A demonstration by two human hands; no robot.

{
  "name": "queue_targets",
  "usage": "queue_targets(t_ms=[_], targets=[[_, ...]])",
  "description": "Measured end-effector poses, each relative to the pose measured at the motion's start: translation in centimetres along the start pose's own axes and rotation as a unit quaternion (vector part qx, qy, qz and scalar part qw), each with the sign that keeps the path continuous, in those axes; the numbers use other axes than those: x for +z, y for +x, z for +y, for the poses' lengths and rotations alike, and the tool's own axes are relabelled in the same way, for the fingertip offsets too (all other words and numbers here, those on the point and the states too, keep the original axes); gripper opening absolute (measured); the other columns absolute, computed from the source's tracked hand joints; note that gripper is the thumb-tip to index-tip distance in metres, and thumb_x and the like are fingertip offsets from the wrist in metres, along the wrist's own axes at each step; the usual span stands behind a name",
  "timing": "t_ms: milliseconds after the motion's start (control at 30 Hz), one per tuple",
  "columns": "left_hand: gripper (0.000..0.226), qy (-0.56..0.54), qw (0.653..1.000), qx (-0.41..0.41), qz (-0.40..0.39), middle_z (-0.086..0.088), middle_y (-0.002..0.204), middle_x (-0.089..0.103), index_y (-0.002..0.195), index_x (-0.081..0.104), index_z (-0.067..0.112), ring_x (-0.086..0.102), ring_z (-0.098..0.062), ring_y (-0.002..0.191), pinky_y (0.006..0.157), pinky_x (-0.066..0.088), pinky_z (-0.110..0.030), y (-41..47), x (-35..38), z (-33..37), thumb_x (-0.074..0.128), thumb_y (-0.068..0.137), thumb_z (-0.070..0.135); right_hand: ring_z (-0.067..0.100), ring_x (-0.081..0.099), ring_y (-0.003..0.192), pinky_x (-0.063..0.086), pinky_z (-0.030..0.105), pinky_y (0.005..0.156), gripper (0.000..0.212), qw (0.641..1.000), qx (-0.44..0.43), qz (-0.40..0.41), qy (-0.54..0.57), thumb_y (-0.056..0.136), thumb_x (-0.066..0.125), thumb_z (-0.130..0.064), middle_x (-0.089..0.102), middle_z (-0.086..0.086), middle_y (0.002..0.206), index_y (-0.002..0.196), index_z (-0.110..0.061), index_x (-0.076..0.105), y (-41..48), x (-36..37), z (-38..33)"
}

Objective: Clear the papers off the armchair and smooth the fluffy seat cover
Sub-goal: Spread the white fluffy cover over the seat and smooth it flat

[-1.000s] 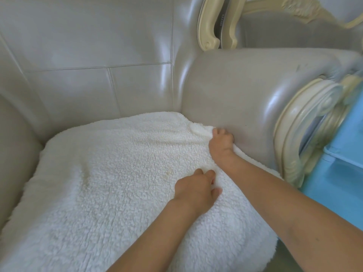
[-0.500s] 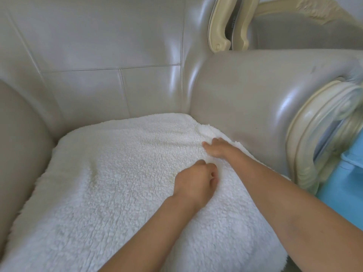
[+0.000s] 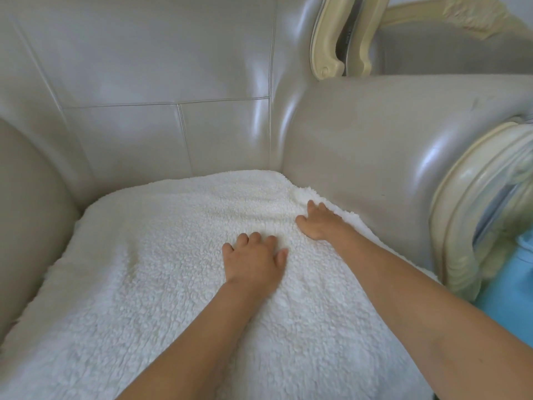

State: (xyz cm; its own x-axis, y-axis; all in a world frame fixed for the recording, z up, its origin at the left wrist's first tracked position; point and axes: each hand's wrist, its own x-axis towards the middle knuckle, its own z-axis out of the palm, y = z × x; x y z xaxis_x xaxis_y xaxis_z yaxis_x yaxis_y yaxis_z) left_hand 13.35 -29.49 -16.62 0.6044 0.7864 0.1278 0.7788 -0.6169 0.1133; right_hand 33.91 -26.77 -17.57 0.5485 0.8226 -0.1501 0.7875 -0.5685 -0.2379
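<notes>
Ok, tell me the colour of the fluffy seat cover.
White to cream, plain with no pattern; the fluffy seat cover shows clearly in the head view.

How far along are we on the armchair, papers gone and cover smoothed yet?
Papers look done: none show on the fluffy seat cover or the rest of the armchair in view. Smoothing is in hand: the left hand lies flat mid-seat, and the right hand presses the cover near the right armrest. Left: faint ripples between the hands and the back corner.

We see the left hand (image 3: 255,259) on the seat cover (image 3: 144,284), right hand (image 3: 318,223) beyond-right of it, armrest (image 3: 375,145) just right.
</notes>
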Motion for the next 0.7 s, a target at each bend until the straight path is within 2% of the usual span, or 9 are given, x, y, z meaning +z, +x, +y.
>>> queue_targets(t_ms=[167, 300, 400, 500, 600, 633, 700], targets=[[0.050, 0.012, 1.000, 0.012, -0.002, 0.000, 0.129, 0.051, 0.131, 0.047, 0.026, 0.042, -0.023, 0.121, 0.101, 0.031, -0.044, 0.2, -0.1, -0.4, 0.025, 0.096, 0.054, 0.032, 0.033, 0.137, 0.034, 0.041, 0.105, 0.070, 0.996, 0.075, -0.010, 0.043, 0.095, 0.021, -0.049, 0.026, 0.012, 0.155, 0.152, -0.009, 0.013, 1.4, -0.8, -0.9], [0.054, 0.017, 1.000, 0.016, -0.008, 0.001, 0.128, 0.050, 0.131, 0.047, 0.027, 0.042, -0.023, 0.120, 0.102, 0.030, -0.044, 0.8, -0.1, -0.9, 0.025, 0.094, 0.059, 0.034, 0.031, 0.139, 0.030, 0.040, 0.110, 0.087, 0.992, 0.117, -0.013, 0.031, 0.090, 0.014, -0.068, 0.027, 0.014, 0.155, 0.149, -0.006, 0.027, 2.6, -0.8, -1.7], [0.056, 0.011, 1.000, 0.020, -0.005, 0.002, 0.128, 0.050, 0.131, 0.047, 0.028, 0.041, -0.022, 0.119, 0.103, 0.029, -0.044, 1.0, 0.1, -1.2, 0.023, 0.093, 0.062, 0.034, 0.029, 0.140, 0.027, 0.040, 0.112, 0.096, 0.990, 0.142, -0.011, 0.020, 0.086, 0.011, -0.075, 0.026, 0.015, 0.155, 0.148, -0.004, 0.026, 3.3, -0.7, -2.3], [0.057, -0.002, 1.000, 0.019, 0.004, 0.004, 0.128, 0.049, 0.132, 0.044, 0.030, 0.040, -0.022, 0.119, 0.103, 0.028, -0.042, 1.1, 0.5, -1.6, 0.022, 0.092, 0.063, 0.033, 0.035, 0.137, 0.028, 0.039, 0.111, 0.091, 0.989, 0.143, -0.023, -0.039, 0.090, 0.005, -0.070, 0.035, 0.016, 0.151, 0.144, -0.005, 0.037, 4.0, -1.0, -2.9], [0.056, -0.005, 1.000, 0.021, 0.006, 0.004, 0.130, 0.046, 0.135, 0.040, 0.031, 0.038, -0.022, 0.120, 0.104, 0.027, -0.043, 1.3, 0.9, -1.6, 0.020, 0.092, 0.063, 0.031, 0.053, 0.118, 0.039, 0.038, 0.099, 0.084, 0.984, 0.122, 0.028, -0.130, 0.094, 0.005, -0.062, 0.057, 0.015, 0.129, 0.129, -0.006, 0.057, 5.0, -0.3, -3.5], [0.056, -0.003, 1.000, 0.022, 0.006, 0.004, 0.130, 0.045, 0.135, 0.039, 0.031, 0.037, -0.023, 0.120, 0.104, 0.027, -0.043, 1.3, 1.0, -1.7, 0.020, 0.092, 0.062, 0.030, 0.054, 0.115, 0.043, 0.038, 0.094, 0.079, 0.981, 0.115, 0.048, -0.146, 0.096, 0.009, -0.059, 0.057, 0.016, 0.127, 0.127, -0.004, 0.057, 5.1, -0.1, -4.0], [0.056, -0.003, 1.000, 0.023, 0.007, 0.004, 0.130, 0.045, 0.135, 0.039, 0.031, 0.038, -0.023, 0.119, 0.103, 0.027, -0.043, 1.4, 1.2, -1.7, 0.019, 0.093, 0.062, 0.030, 0.048, 0.119, 0.045, 0.040, 0.090, 0.064, 0.977, 0.081, 0.106, -0.169, 0.099, 0.024, -0.051, 0.048, 0.016, 0.132, 0.134, -0.001, 0.045, 5.2, 0.0, -4.4]])
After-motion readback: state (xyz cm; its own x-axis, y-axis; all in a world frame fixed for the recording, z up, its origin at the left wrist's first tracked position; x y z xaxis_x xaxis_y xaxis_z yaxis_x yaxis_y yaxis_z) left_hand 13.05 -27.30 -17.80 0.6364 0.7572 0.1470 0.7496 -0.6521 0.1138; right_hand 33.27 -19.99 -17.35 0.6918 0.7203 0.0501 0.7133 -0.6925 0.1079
